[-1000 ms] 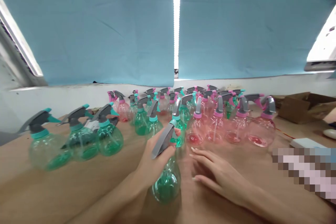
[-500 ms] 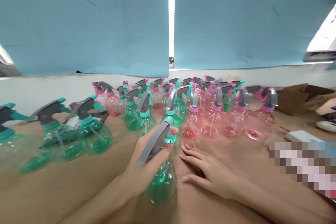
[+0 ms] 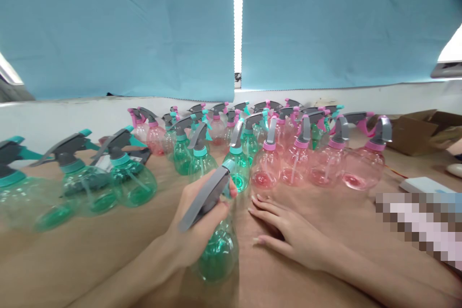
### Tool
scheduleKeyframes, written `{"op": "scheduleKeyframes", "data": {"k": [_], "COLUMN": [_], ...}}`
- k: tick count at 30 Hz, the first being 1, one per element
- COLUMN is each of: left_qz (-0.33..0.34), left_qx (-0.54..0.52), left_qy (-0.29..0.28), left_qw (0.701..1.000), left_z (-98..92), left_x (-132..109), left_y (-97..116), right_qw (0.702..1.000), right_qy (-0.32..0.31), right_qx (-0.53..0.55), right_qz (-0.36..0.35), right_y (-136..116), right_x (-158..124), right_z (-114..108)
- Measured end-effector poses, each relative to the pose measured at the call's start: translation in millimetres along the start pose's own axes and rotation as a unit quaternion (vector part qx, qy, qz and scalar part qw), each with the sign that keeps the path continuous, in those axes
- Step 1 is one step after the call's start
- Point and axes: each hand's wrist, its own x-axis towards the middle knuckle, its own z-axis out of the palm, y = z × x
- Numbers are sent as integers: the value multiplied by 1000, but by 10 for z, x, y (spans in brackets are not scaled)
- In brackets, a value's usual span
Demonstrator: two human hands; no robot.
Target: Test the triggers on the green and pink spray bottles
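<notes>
Head view: left hand [image 3: 195, 226] clamped on a green see-through round plastic spray bottle [image 3: 216, 252] with a grey trigger.
The bottle rests on the brown wooden table [image 3: 90, 255], close in front of the person, with the hand wrapped round its neck under the trigger. The right hand [image 3: 288, 231] lies flat with fingers spread on the table just beside it, holding nothing. Behind stand a cluster of pink round spray bottles [image 3: 325, 171] to the right and more green spray bottles [image 3: 132, 185] to the left, below a blue cloth curtain [image 3: 126, 29]. A brown cardboard box [image 3: 426, 127] sits far right.
</notes>
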Motion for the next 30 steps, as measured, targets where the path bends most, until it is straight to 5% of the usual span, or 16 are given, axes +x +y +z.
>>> {"op": "scheduleKeyframes", "data": {"k": [30], "left_qz": [-7], "left_qx": [7], "left_qy": [7], "left_qw": [1000], "left_z": [60], "left_x": [16], "left_y": [64], "right_qw": [1000], "right_qy": [-9], "right_qx": [-12], "right_qz": [17], "right_y": [33], "right_x": [-18], "right_z": [24]}}
